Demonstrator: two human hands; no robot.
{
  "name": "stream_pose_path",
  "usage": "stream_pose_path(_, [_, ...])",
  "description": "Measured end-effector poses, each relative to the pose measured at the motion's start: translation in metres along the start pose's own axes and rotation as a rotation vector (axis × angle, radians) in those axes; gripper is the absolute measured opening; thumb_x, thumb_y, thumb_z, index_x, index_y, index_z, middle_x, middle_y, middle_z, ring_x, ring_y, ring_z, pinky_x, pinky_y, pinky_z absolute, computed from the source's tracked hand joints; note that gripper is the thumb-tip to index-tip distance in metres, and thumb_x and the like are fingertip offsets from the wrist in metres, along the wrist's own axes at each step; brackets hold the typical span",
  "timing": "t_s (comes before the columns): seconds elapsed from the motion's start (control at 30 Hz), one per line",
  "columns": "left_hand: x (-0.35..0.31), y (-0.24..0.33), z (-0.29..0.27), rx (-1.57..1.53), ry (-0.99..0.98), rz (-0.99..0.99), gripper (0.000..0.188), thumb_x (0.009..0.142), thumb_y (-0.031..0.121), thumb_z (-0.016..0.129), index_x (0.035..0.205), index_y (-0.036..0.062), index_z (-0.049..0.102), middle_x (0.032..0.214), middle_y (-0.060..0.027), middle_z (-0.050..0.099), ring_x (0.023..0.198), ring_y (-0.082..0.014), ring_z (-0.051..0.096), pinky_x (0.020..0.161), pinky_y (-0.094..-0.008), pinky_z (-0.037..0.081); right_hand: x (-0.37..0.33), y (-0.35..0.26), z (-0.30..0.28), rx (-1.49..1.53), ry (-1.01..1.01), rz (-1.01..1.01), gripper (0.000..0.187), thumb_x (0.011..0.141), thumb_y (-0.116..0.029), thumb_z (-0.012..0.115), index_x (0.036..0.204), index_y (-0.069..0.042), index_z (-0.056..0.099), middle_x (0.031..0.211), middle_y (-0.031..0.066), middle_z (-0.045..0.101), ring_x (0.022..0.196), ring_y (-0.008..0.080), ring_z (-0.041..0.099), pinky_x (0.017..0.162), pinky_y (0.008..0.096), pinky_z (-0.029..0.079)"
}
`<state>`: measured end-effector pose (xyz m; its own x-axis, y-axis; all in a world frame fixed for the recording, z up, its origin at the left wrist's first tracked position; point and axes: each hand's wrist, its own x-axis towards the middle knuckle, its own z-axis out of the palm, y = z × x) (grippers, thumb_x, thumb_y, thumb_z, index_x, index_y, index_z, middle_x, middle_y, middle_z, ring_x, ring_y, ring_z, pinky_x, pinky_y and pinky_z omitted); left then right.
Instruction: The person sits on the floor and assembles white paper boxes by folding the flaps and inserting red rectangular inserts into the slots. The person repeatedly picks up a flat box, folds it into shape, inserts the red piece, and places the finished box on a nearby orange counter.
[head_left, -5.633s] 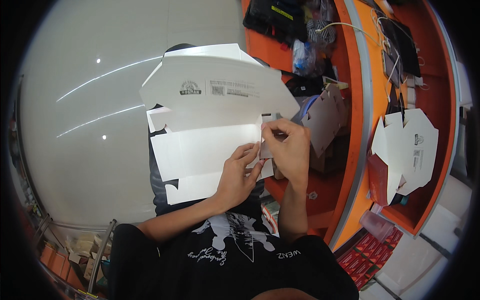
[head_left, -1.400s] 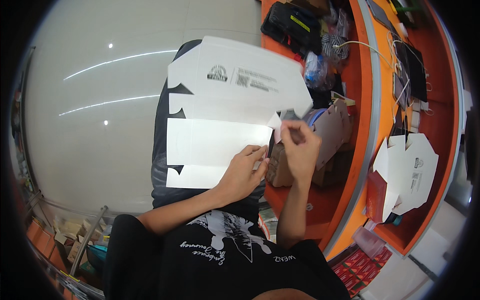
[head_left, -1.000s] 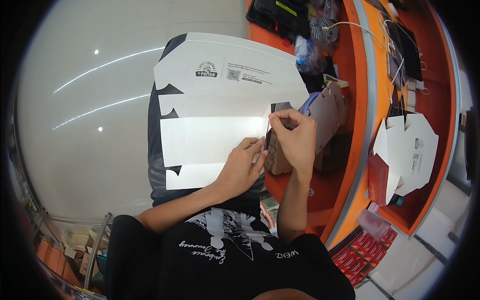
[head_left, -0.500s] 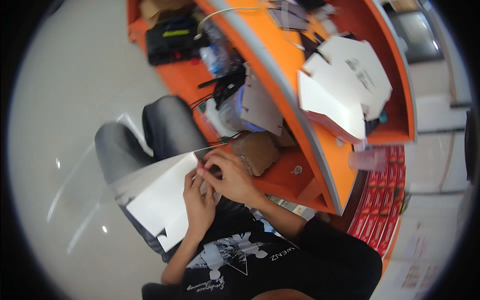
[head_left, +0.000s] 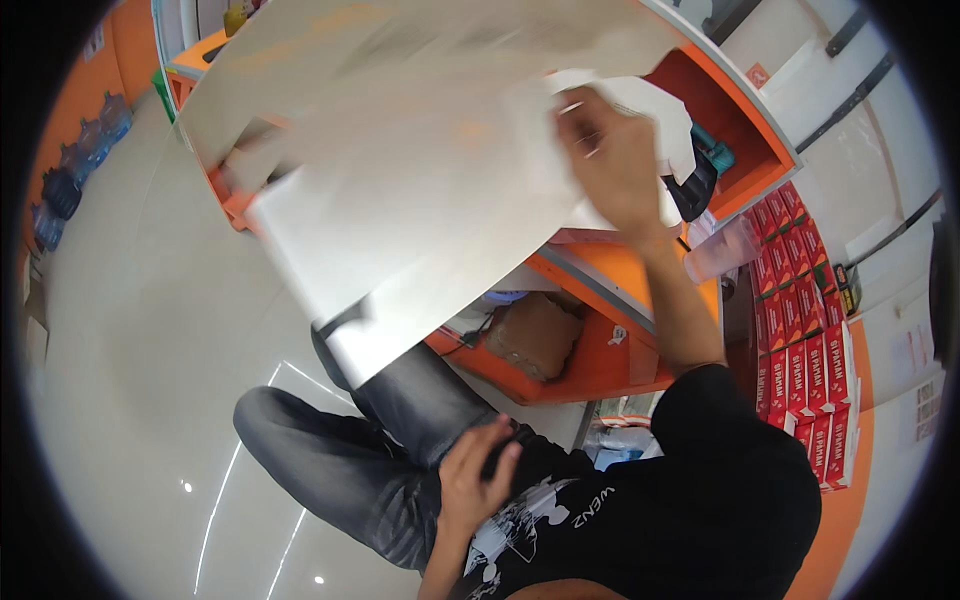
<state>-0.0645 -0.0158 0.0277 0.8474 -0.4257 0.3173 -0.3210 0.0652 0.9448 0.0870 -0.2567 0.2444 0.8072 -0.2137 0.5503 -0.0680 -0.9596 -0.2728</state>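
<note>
A large white cardboard sheet, with notched flaps, is lifted over the desk side of my lap and smeared by motion. My right hand is raised at its right end, fingers closed on its edge. My left hand rests by my thigh and waist, fingers apart, holding nothing. Behind my right hand, another white cardboard piece lies on the orange desk, partly covered by the hand and sheet.
An orange desk with open shelves stands ahead and to the right. A brown wrapped package sits on its lower shelf. A clear plastic cup is by the desk's edge. Red boxes are stacked at right. Water bottles line the far left wall.
The white cardboard sheet has gone from my lap up and toward the desk with my right hand. My left hand has let go and dropped to my lap. The view has turned.
</note>
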Motion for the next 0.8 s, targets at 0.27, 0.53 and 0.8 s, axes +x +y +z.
stream_pose_path(0.27, [-0.003,-0.117,-0.034,-0.051,0.132,-0.548,0.028,0.099,0.014,0.072,0.121,-0.0028,0.072,0.092,-0.0081,0.074,0.08,-0.0123,0.069,0.069,-0.0281,0.054,-0.005,0.184,-0.046,-0.33,0.044,0.11,0.017,0.09,-0.009,0.07,0.092,0.007,0.065,0.074,0.023,0.067,0.068,0.0359,0.069,0.064,0.0412,0.052])
stream_pose_path(0.53, [-0.007,-0.15,-0.038,0.031,0.091,-0.573,0.031,0.102,0.02,0.069,0.123,-0.0026,0.07,0.093,-0.0084,0.072,0.081,-0.0136,0.068,0.073,-0.029,0.058,-0.038,0.245,-0.04,-0.62,-0.085,0.217,0.045,0.082,-0.018,0.073,0.118,0.007,0.061,0.115,0.0294,0.07,0.099,0.0519,0.068,0.088,0.0517,0.057])
stream_pose_path(0.8, [-0.005,-0.173,-0.041,-0.146,0.16,-0.718,0.027,0.104,0.025,0.068,0.11,-0.0004,0.07,0.086,-0.0051,0.069,0.073,-0.0118,0.064,0.068,-0.0261,0.054,-0.033,0.263,-0.04,-0.342,-0.353,0.486,0.064,0.078,-0.029,0.08,0.122,0.015,0.061,0.119,0.0352,0.068,0.114,0.0478,0.067,0.098,0.0484,0.055])
